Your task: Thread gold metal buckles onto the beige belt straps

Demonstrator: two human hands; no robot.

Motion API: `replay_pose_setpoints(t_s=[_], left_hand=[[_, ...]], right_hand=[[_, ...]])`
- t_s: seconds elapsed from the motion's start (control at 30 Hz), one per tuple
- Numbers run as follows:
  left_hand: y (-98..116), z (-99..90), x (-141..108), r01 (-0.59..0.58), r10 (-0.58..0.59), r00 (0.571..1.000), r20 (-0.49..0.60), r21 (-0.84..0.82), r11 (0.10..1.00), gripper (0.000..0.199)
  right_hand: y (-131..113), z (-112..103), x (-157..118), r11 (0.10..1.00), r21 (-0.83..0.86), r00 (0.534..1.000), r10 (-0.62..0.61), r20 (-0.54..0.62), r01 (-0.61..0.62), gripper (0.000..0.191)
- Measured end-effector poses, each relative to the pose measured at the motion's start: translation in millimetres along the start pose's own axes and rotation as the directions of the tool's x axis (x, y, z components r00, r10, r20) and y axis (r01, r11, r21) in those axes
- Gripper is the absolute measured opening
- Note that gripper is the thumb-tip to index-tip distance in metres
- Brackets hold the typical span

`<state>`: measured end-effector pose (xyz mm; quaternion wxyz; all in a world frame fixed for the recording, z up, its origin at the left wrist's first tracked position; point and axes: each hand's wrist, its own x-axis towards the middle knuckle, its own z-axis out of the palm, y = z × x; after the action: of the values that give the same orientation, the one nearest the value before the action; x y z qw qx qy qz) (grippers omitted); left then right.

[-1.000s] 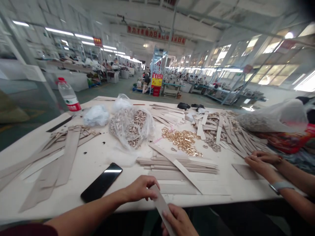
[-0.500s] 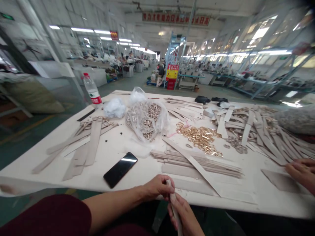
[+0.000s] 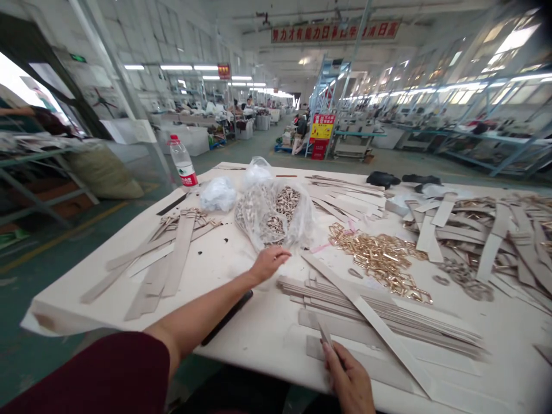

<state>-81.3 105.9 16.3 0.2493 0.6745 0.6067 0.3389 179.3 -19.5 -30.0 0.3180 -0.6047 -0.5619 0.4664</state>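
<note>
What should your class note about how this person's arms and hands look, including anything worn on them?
The left hand and right hand are bare, without gloves. The left forearm is also bare, emerging from a dark maroon sleeve. No watch shows.

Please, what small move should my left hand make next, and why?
Probably your left hand should pick a buckle from the clear plastic bag, since it is open beside that bag, while your right hand holds a beige strip.

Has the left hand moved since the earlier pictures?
Yes: the left hand moved forward, past the black phone, to beside the clear bag of buckles.
</note>
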Motion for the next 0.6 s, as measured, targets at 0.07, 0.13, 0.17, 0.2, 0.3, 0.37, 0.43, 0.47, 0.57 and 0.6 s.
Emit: replay_pose_setpoints(t_s=[0.07, 0.13, 0.17, 0.2, 0.3, 0.37, 0.43, 0.47, 0.57, 0.6], left_hand=[[-24, -21.0, 34, -0.001, 0.006, 0.999, -0.035, 0.153, 0.988, 0.024], [-42, -29.4, 56, 0.017, -0.018, 1.0, 0.004, 0.197, 0.98, 0.02], [-50, -30.0, 62, 0.02, -0.026, 0.999, 0.026, 0.211, 0.977, 0.018], [-55, -29.3, 66, 0.022, -0.032, 0.999, 0.043, 0.221, 0.975, 0.016], [-62, -28.5, 69, 0.031, -0.04, 0.999, 0.038, 0.202, 0.979, 0.013], [-58, -31.9, 66, 0.037, -0.037, 0.999, 0.001, 0.151, 0.988, 0.016], [-46, -33.9, 57, 0.04, -0.039, 0.999, -0.015, 0.076, 0.996, 0.023], [-38, -32.5, 50, 0.04, -0.04, 0.999, -0.004, 0.036, 0.999, 0.026], [-4, -16.2, 18, 0.033, -0.024, 0.996, 0.088, -0.101, 0.994, 0.028], [9, -8.3, 4, 0.022, -0.004, 0.993, 0.117, -0.154, 0.988, 0.027]], right_hand=[[9, 3, 5, 0.999, 0.028, 0.999, 0.032, 0.007, -0.032, 0.059], [15, 8, 7, 0.996, 0.046, 0.998, 0.069, 0.012, -0.069, 0.059], [18, 9, 6, 0.995, 0.054, 0.996, 0.089, 0.017, -0.09, 0.059], [20, 11, 6, 0.992, 0.063, 0.994, 0.106, 0.022, -0.107, 0.059], [24, 13, 5, 0.985, 0.109, 0.991, 0.126, 0.045, -0.131, 0.058], [25, 13, 5, 0.981, 0.146, 0.991, 0.121, 0.057, -0.129, 0.056], [21, 11, 4, 0.971, 0.195, 0.99, 0.126, 0.066, -0.137, 0.054], [17, 9, 3, 0.961, 0.233, 0.988, 0.134, 0.075, -0.148, 0.053], [-8, 3, -1, 0.896, 0.403, 0.981, 0.146, 0.132, -0.187, 0.049], [-19, 1, -2, 0.867, 0.462, 0.98, 0.13, 0.15, -0.186, 0.047]])
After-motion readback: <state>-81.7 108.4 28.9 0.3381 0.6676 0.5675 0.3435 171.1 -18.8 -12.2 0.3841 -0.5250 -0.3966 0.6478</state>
